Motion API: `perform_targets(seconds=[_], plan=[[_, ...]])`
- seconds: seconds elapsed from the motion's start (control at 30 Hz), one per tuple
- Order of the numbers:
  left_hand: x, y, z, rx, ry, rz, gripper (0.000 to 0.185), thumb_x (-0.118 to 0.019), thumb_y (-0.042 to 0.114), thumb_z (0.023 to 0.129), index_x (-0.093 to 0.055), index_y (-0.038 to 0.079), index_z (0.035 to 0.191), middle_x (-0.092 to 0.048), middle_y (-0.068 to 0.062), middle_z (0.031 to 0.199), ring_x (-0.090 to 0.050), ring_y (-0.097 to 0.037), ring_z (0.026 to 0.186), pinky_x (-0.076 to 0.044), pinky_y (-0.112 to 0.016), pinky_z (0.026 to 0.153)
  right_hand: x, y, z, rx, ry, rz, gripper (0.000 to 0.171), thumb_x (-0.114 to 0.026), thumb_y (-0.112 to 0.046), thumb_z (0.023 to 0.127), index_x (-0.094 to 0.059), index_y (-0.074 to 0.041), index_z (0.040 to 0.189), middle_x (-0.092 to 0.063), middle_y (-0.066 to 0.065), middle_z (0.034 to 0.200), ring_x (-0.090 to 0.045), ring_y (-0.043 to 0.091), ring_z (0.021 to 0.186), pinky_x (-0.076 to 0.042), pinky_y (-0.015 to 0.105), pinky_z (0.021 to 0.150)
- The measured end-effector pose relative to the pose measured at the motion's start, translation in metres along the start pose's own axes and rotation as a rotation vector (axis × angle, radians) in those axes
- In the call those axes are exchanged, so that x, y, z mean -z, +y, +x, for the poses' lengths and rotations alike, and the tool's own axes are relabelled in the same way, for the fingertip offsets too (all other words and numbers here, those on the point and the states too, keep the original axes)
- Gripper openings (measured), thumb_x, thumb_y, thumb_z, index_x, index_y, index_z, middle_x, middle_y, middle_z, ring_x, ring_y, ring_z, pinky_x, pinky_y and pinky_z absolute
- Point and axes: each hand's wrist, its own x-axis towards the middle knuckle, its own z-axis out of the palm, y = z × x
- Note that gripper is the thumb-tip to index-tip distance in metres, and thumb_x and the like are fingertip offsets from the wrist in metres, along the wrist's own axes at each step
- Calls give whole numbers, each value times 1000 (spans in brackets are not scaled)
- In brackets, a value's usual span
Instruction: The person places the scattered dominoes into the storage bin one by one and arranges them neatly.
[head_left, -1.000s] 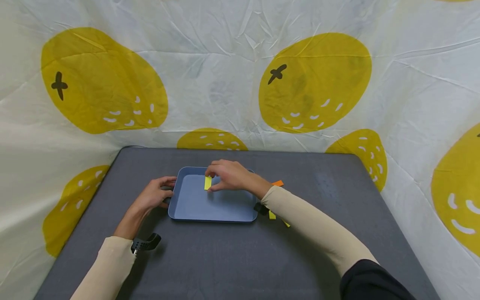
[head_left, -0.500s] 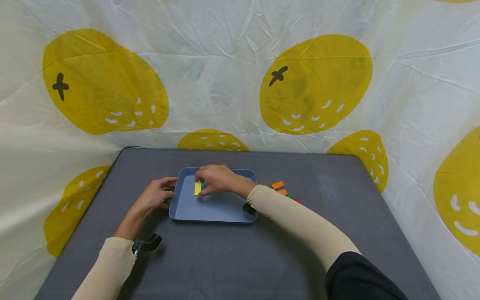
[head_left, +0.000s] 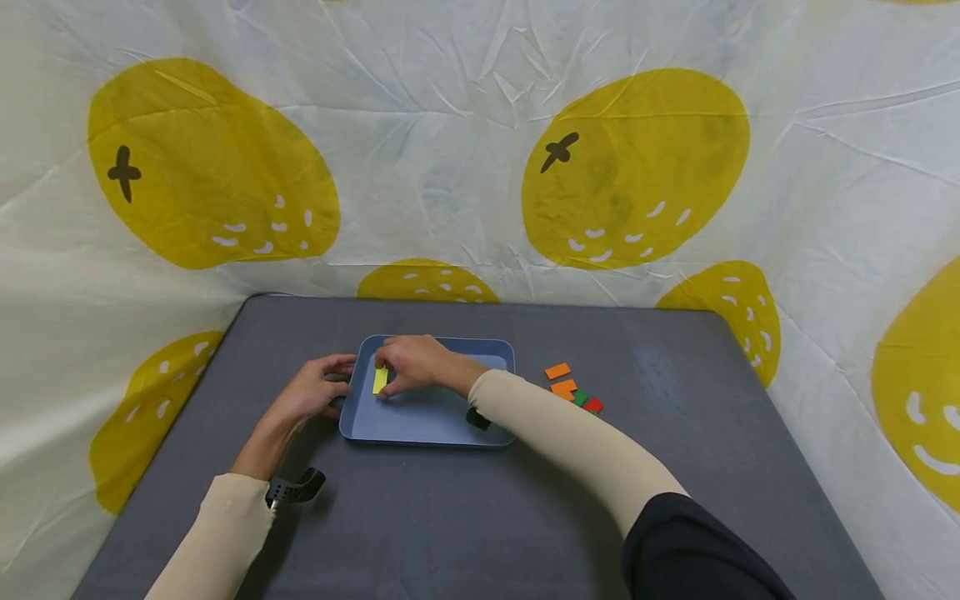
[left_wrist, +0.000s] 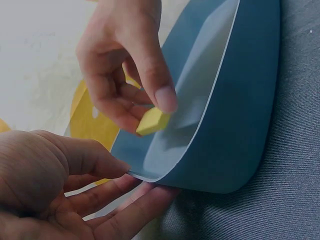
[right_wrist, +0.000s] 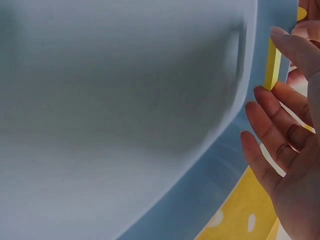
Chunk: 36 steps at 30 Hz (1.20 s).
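A blue rectangular tray lies on the grey table. My left hand is at its left end; in the left wrist view the thumb meets the rim and the other fingers curl against the outer wall. My right hand pinches a thin yellow rectangular block by its ends, between thumb and fingertips, over the tray's left part. In the right wrist view the block stands near the tray's end wall, with the remaining fingers spread loosely.
To the right of the tray lie several small flat blocks: orange ones, a green one and a red one. My right forearm crosses the tray's right side. A lemon-patterned cloth hangs behind the table.
My right hand has moved left and slightly down with the yellow block, toward the tray's left end. Its forearm has uncovered the orange, green and red blocks. The left hand has stayed put.
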Motion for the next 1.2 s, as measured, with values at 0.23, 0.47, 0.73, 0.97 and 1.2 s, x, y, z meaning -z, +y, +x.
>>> perform_targets(seconds=[0.23,0.47,0.73,0.97,1.2], plan=[[0,4,1,-10,0,12,58,-55,-1,98,-40,1,154,-46,-30,145,-61,-41,113,-61,-43,68,-6,-1,10,-18,-7,-34,50,-76,-55,86,-71,-20,121,-60,-4,110,-56,8,93,-50,26,76],[-1,7,1,-18,-2,24,58,-55,-4,97,-39,-1,153,-47,-31,145,-61,-41,114,-61,-42,67,-10,-4,15,-20,-29,-51,46,-77,-54,85,-73,-19,114,-57,-5,104,-53,8,87,-46,23,68],[0,8,3,-15,3,14,58,-55,-4,97,-40,-1,153,-48,-30,144,-62,-39,111,-61,-42,66,-8,-6,17,-40,-20,-45,49,-76,-58,85,-72,-20,115,-59,-5,106,-54,8,87,-48,25,68],[-1,11,2,12,-5,9,58,-54,-4,98,-39,-1,154,-47,-30,145,-59,-43,117,-61,-42,67,7,-2,5,-58,29,22,57,-78,-55,84,-69,-18,127,-62,-4,113,-60,9,96,-52,28,75],[-1,9,-2,29,-1,18,58,-54,-4,98,-39,-1,154,-46,-31,145,-57,-44,118,-62,-44,70,30,4,-23,-71,61,70,53,-76,-52,87,-68,-19,128,-63,-4,116,-61,11,101,-54,31,80]])
